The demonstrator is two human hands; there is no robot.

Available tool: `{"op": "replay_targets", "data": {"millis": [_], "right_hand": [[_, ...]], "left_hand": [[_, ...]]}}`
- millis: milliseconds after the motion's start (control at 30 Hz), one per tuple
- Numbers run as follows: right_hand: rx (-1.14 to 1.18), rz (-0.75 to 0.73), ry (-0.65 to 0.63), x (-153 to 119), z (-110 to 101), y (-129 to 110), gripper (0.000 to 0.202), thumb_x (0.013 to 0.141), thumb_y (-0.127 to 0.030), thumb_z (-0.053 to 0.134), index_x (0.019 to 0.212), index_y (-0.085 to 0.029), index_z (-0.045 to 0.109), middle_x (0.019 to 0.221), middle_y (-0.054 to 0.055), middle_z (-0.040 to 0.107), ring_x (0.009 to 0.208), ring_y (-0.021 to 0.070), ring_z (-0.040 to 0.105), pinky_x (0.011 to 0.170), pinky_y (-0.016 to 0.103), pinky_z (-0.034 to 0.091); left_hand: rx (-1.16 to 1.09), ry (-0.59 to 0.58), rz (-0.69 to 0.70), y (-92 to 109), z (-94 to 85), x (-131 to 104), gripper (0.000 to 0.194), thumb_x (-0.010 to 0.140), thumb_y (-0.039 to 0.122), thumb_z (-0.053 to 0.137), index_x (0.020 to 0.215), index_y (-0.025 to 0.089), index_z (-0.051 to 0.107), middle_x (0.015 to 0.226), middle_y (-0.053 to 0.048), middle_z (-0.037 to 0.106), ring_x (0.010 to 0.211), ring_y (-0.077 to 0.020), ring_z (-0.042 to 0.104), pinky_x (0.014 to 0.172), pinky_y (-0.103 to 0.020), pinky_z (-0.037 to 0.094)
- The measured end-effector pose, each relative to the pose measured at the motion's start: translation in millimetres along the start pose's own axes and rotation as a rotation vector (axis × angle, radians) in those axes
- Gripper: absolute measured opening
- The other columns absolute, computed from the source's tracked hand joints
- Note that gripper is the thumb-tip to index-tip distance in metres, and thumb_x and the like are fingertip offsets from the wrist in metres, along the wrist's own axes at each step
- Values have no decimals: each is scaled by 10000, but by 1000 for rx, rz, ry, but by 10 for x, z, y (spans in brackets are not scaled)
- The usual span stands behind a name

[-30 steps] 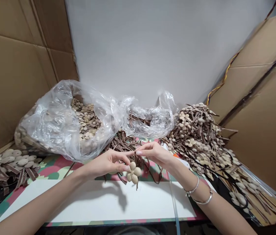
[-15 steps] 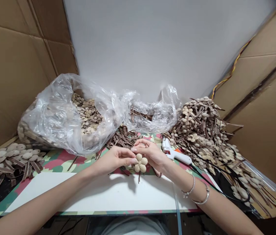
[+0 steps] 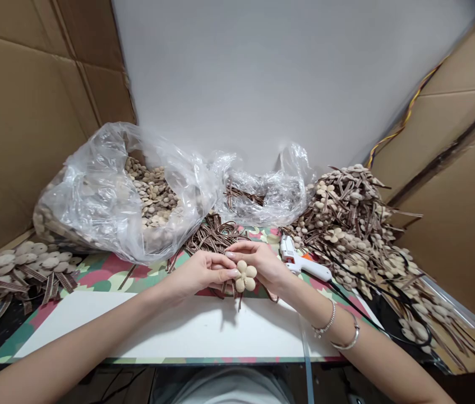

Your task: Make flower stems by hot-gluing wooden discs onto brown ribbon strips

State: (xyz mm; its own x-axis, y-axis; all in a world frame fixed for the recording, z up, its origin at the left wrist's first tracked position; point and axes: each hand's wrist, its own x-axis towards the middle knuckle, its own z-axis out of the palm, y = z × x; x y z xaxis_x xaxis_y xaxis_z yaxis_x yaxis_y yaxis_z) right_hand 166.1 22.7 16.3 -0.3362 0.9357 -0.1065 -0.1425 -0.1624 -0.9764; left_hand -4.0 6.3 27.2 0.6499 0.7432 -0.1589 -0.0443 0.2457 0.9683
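Observation:
A beige padded flower (image 3: 246, 276) with rounded petals hangs between my hands, above the near part of the table. My left hand (image 3: 203, 275) pinches its left edge between thumb and fingers. Just behind the flower, my right hand (image 3: 258, 261) has its fingers closed and its fingertips meeting those of my left hand; what they grip is too small to make out. Brown ribbon ends show below the flower. Under both hands lies a white sheet (image 3: 170, 336).
A glue gun (image 3: 308, 265) lies right of my hands, its cable trailing right. Ribbon strips (image 3: 212, 235) lie behind my hands. Plastic bags (image 3: 98, 191) stand at the back left and centre. Flower piles (image 3: 346, 224) cover the right; more flowers (image 3: 31, 264) lie left.
The flower has shifted slightly to the right and up in my left hand's pinch. The view has moved slightly; both hands stay together.

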Motion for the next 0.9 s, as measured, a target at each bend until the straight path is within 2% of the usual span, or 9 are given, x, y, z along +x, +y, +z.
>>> {"op": "replay_targets", "data": {"millis": [233,433,667,900], "right_hand": [[-32,-4,13,13,-30,-28,269,543,-223,776,794,-173,692,761,10,656,685,132,580,656,268,432],[-46,-19,57,-5,-28,-97,263,531,-222,787,767,-162,688,772,23,651,710,138,587,658,264,449],[-79,-54,64,-7,-35,-120,259,546,-245,785,768,-150,692,782,47,670,731,153,612,667,272,468],[-84,-78,73,10,-51,-134,270,549,-264,776,779,-144,702,795,60,681,727,151,616,694,290,473]], "left_hand": [[68,61,-92,12,48,-16,234,725,315,661,828,107,628,753,-67,692,626,-128,620,593,-229,468],[86,73,-92,5,84,-12,248,689,323,684,797,105,640,744,-57,694,625,-130,610,636,-251,486],[195,89,-95,51,127,-36,251,696,341,667,792,108,658,744,-60,700,634,-149,626,622,-250,491],[208,63,-78,30,148,-31,226,714,311,652,795,100,647,757,-65,705,626,-139,623,607,-234,489]]}}
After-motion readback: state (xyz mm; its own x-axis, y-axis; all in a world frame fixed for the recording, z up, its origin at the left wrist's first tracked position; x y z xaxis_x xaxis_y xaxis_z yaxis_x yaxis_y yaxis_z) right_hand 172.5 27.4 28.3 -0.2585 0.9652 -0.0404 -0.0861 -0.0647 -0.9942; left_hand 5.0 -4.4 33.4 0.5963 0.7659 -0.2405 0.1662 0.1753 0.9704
